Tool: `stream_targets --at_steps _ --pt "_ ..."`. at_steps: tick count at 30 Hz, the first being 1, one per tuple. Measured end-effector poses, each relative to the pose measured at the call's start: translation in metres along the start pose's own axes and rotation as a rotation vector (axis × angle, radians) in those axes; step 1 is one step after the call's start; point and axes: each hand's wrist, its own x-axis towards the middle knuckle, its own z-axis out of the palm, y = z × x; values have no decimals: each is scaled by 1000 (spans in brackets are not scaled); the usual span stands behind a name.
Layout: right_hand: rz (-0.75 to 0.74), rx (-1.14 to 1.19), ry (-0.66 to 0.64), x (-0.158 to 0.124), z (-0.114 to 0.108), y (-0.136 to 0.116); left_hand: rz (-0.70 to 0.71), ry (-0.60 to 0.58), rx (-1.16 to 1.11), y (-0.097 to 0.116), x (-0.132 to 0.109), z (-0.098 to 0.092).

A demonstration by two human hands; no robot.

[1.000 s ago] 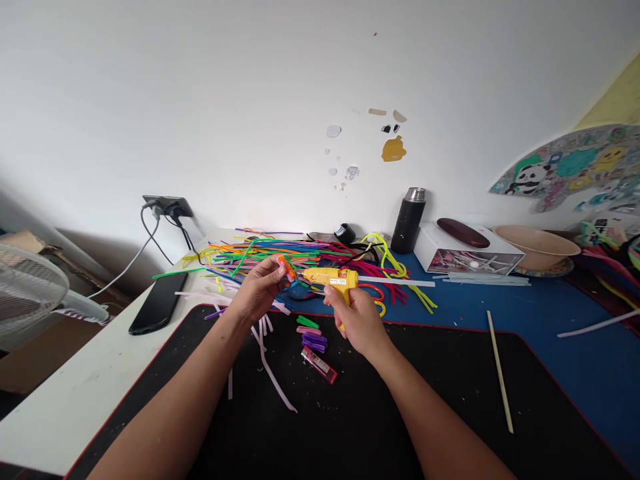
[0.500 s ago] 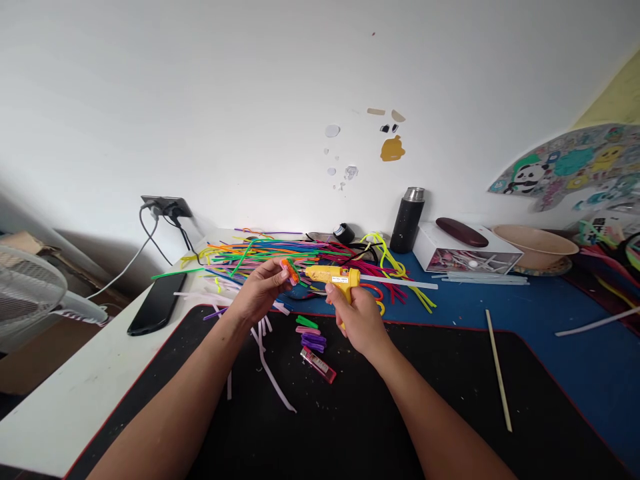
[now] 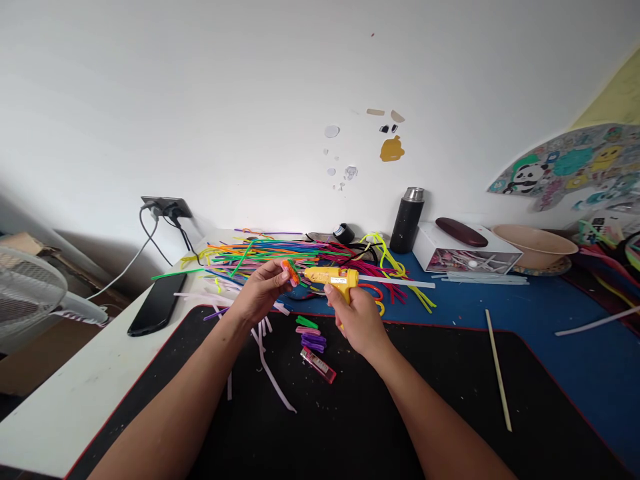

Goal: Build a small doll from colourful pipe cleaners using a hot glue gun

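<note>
Between the fingers of my left hand (image 3: 264, 288) is a small bundle of folded pipe cleaners (image 3: 291, 273), orange and green with some pink. My right hand (image 3: 359, 317) wraps round the handle of a yellow glue gun (image 3: 331, 275), its nozzle pointing left, close to the bundle. Whether the nozzle touches it I cannot tell. From the gun's back end sticks a long pale glue stick (image 3: 400, 281). Below on the black mat (image 3: 370, 413) lie a green folded piece (image 3: 307, 323), a pink one (image 3: 308, 331), purple ones (image 3: 313, 343) and a pink lighter (image 3: 319, 365).
Loose coloured pipe cleaners (image 3: 270, 250) spread along the back by the wall. A black phone (image 3: 156, 305) lies at the left and a wooden stick (image 3: 499, 370) at the right. Behind stand a black flask (image 3: 407, 220), a white box (image 3: 470, 250) and a beige bowl (image 3: 536, 245).
The glue gun in my right hand has shifted very slightly left. My left hand and the bundle have barely moved.
</note>
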Motion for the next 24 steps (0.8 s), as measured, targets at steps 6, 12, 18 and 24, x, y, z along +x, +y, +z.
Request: stream_targets --at_steps 6,12,18,24 --pt "7 -18 4 0 -1 -1 2 0 -9 1 -1 2" --pt "7 -19 4 1 0 0 10 24 -30 1 0 1" --pt "8 -22 -5 -1 -1 -1 21 54 -69 1 1 -3" --pt "2 -23 -9 -1 -1 -3 25 72 -74 0 2 -4"
